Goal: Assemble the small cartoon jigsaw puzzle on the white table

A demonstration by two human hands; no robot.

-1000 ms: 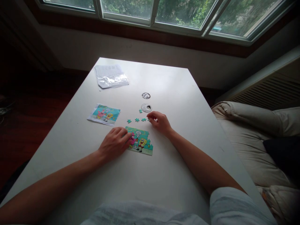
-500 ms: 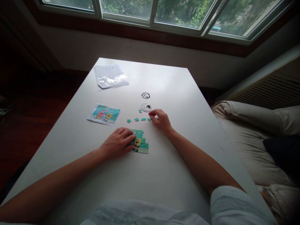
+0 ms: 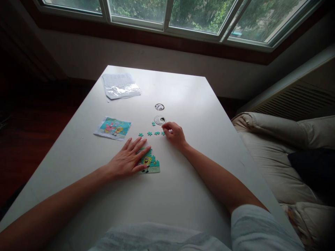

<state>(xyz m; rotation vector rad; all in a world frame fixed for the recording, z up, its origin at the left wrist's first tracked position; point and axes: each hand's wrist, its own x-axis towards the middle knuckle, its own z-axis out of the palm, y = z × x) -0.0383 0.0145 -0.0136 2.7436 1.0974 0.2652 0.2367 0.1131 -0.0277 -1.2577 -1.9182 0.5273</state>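
Observation:
A small, partly built cartoon jigsaw puzzle (image 3: 151,164) lies on the white table (image 3: 183,195). My left hand (image 3: 129,158) rests flat on its left part, fingers stretched out, hiding much of the picture. Several loose teal puzzle pieces (image 3: 149,133) lie in a row just beyond it. My right hand (image 3: 175,134) is at the right end of that row, fingers curled and pinched at a piece (image 3: 162,133); what is inside the pinch is hidden.
A printed picture card (image 3: 113,127) lies to the left. A clear plastic bag with paper (image 3: 120,87) sits at the far left. Two round clear lids (image 3: 159,113) lie past the pieces. A cushioned seat (image 3: 288,157) stands right of the table.
My left hand slid onto the puzzle and spread flat, covering more of it. The puzzle shifted slightly left and nearer. My right hand stayed by the loose pieces.

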